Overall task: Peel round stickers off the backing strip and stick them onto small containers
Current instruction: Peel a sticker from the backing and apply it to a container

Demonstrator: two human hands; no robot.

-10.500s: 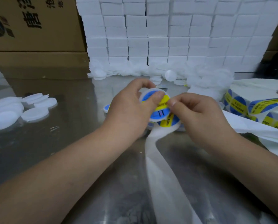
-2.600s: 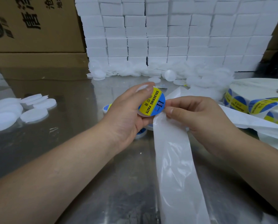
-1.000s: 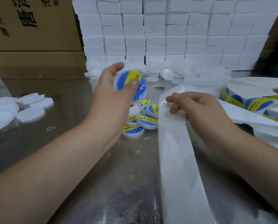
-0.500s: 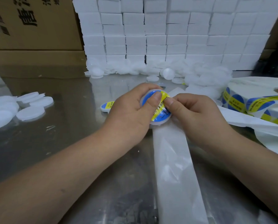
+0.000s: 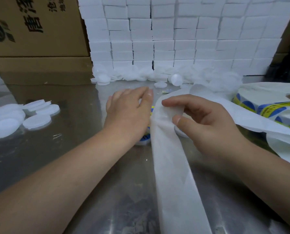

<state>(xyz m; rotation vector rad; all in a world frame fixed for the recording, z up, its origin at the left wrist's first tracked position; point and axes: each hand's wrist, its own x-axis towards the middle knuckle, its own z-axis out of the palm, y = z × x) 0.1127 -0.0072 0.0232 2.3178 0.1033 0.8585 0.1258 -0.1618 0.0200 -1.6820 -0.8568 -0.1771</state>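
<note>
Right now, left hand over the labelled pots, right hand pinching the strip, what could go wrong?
Your left hand hides most of the labelled containers beneath it, so it could knock or scatter them. The backing strip pinched by your right hand trails loose beside them and might drag over them. A hard pull may tug the sticker roll askew.

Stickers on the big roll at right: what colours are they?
Blue stickers with a yellow band across; head view.
</note>
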